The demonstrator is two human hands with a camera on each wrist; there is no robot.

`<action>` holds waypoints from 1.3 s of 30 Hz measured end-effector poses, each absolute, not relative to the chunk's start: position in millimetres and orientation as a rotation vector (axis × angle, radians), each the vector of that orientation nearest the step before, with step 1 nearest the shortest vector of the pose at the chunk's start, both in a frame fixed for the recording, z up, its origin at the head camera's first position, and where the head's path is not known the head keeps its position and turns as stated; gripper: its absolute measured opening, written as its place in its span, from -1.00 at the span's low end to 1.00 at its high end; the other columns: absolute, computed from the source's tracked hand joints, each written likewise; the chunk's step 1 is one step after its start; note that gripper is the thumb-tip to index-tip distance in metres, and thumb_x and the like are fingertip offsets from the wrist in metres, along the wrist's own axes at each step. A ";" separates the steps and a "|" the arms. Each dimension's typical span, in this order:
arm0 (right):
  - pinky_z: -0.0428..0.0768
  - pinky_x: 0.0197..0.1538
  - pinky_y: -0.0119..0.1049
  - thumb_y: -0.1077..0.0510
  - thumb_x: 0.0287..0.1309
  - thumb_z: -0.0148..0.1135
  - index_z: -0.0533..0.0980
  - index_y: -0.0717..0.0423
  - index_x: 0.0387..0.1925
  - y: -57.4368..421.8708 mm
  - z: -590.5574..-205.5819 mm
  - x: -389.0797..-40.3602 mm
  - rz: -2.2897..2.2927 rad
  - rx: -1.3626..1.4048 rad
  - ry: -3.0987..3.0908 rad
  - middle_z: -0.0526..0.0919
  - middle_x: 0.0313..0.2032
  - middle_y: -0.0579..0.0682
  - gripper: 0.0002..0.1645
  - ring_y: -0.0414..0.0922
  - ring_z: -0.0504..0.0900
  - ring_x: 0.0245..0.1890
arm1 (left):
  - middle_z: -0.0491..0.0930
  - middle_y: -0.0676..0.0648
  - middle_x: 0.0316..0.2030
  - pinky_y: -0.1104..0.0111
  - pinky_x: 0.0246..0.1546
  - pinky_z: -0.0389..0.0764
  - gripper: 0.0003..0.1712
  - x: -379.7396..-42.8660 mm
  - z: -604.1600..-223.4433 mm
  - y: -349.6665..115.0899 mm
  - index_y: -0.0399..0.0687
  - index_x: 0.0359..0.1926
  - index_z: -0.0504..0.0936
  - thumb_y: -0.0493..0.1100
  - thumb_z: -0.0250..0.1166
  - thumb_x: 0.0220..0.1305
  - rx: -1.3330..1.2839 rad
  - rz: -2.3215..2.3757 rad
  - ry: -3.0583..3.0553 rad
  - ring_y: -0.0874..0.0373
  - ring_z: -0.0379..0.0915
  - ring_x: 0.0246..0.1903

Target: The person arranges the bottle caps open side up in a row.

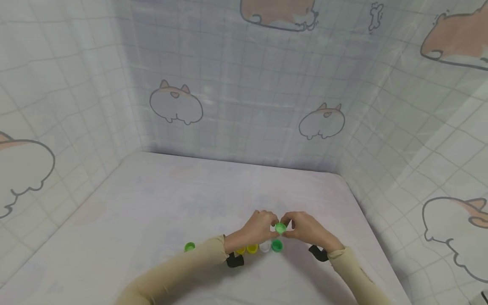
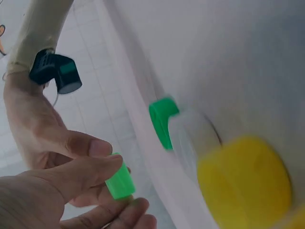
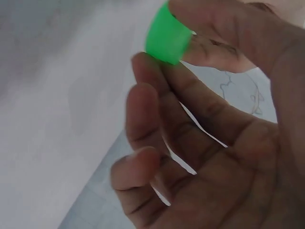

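A small light green cup [image 1: 280, 228] is held up between both hands, over the near part of the table. From its left side, my left hand [image 1: 259, 226] pinches it with thumb and fingers. My right hand [image 1: 306, 228] pinches the same cup from the right; in the right wrist view its thumb and index finger are at the cup [image 3: 167, 38], the other fingers loosely bent. Just below the hands in the head view stand a darker green cup [image 1: 277, 245], a white one [image 1: 264, 247] and a yellow one [image 1: 252, 248], close together in a row.
Another yellow cup [image 1: 240, 250] is partly hidden by the left forearm. Further left a light green cup [image 1: 189, 246] stands apart, beside the left sleeve [image 1: 190, 262]. Patterned curtains [image 1: 244, 106] surround the pale table [image 1: 171, 190] at the back and sides.
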State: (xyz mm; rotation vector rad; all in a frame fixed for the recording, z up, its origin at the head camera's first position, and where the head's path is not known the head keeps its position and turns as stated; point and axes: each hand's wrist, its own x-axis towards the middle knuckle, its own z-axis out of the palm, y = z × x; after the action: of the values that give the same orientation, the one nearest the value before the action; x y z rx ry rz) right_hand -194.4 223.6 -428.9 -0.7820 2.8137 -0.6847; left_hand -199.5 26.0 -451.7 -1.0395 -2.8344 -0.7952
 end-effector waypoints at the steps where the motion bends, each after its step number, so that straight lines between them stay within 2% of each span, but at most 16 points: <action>1: 0.49 -0.30 -0.40 0.11 0.01 0.45 0.62 -0.05 -0.24 224.8 -428.8 -193.7 -0.665 -0.782 2.807 0.65 -0.30 -0.27 -0.77 -0.13 0.55 -0.31 | 0.68 0.12 -0.32 0.39 -0.19 0.39 -0.76 -197.9 -452.5 28.8 0.00 -0.23 0.73 -0.02 0.44 0.10 -1.039 -0.763 -2.835 0.29 0.49 -0.29; 10: 0.44 -0.41 -0.38 0.14 -0.04 0.46 0.59 -0.04 -0.23 238.5 -430.4 -185.5 -0.565 -0.762 2.746 0.63 -0.29 -0.20 -0.71 -0.28 0.44 -0.45 | 0.66 0.12 -0.35 0.38 -0.23 0.31 -0.80 -183.4 -463.1 51.0 0.02 -0.28 0.74 -0.06 0.46 0.04 -1.007 -0.780 -2.844 0.31 0.39 -0.38; 13: 0.44 -0.43 -0.38 0.14 -0.05 0.45 0.59 -0.03 -0.22 243.7 -433.2 -185.6 -0.598 -0.724 2.710 0.63 -0.29 -0.19 -0.71 -0.27 0.44 -0.47 | 0.64 0.12 -0.38 0.39 -0.26 0.29 -0.80 -181.5 -468.7 57.6 0.03 -0.31 0.74 -0.05 0.47 0.01 -1.000 -0.754 -2.837 0.31 0.36 -0.42; 19: 0.49 -0.36 -0.38 0.18 -0.05 0.44 0.58 -0.02 -0.21 259.4 -446.0 -193.3 -0.768 -0.741 2.560 0.64 -0.25 -0.15 -0.70 -0.21 0.49 -0.36 | 0.59 0.16 -0.47 0.31 -0.22 0.29 -0.84 -180.4 -475.4 65.5 0.07 -0.36 0.75 -0.04 0.47 0.01 -1.001 -0.693 -2.837 0.32 0.29 -0.49; 23: 0.53 -0.30 -0.38 0.14 -0.05 0.47 0.57 -0.06 -0.19 269.3 -454.8 -198.6 -0.834 -0.725 2.483 0.63 -0.23 -0.17 -0.67 -0.18 0.51 -0.27 | 0.53 0.19 -0.55 0.28 -0.23 0.28 -0.88 -180.7 -476.9 69.2 0.09 -0.50 0.69 -0.04 0.46 0.00 -0.995 -0.655 -2.847 0.32 0.26 -0.52; 28: 0.53 -0.27 -0.37 0.09 -0.04 0.47 0.57 -0.07 -0.17 273.2 -461.7 -201.2 -0.858 -0.735 2.432 0.63 -0.23 -0.14 -0.65 -0.19 0.51 -0.28 | 0.39 0.17 -0.61 0.28 -0.27 0.27 -0.70 -179.2 -477.7 70.9 0.10 -0.65 0.47 -0.01 0.42 0.02 -0.979 -0.520 -2.871 0.28 0.24 -0.54; 31: 0.50 -0.26 -0.38 0.08 -0.05 0.48 0.56 -0.05 -0.17 273.1 -463.6 -201.5 -0.861 -0.738 2.423 0.62 -0.24 -0.11 -0.64 -0.19 0.49 -0.30 | 0.38 0.15 -0.59 0.28 -0.28 0.27 -0.67 -177.7 -476.8 71.0 0.09 -0.65 0.44 0.00 0.41 0.04 -0.967 -0.474 -2.882 0.25 0.25 -0.53; 39: 0.47 -0.25 -0.39 0.08 -0.07 0.49 0.55 -0.02 -0.18 270.5 -465.4 -201.1 -0.852 -0.752 2.419 0.60 -0.25 -0.09 -0.62 -0.16 0.48 -0.28 | 0.39 0.16 -0.57 0.30 -0.29 0.26 -0.74 -176.5 -477.6 71.2 0.11 -0.60 0.51 0.00 0.42 0.04 -0.972 -0.457 -2.883 0.26 0.25 -0.51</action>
State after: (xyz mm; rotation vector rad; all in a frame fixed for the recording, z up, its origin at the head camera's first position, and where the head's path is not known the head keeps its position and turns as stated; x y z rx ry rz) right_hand -201.1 270.5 -465.4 -0.7516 2.4187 -0.8525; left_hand -176.5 71.2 -477.6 -0.9717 -2.8826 -0.4566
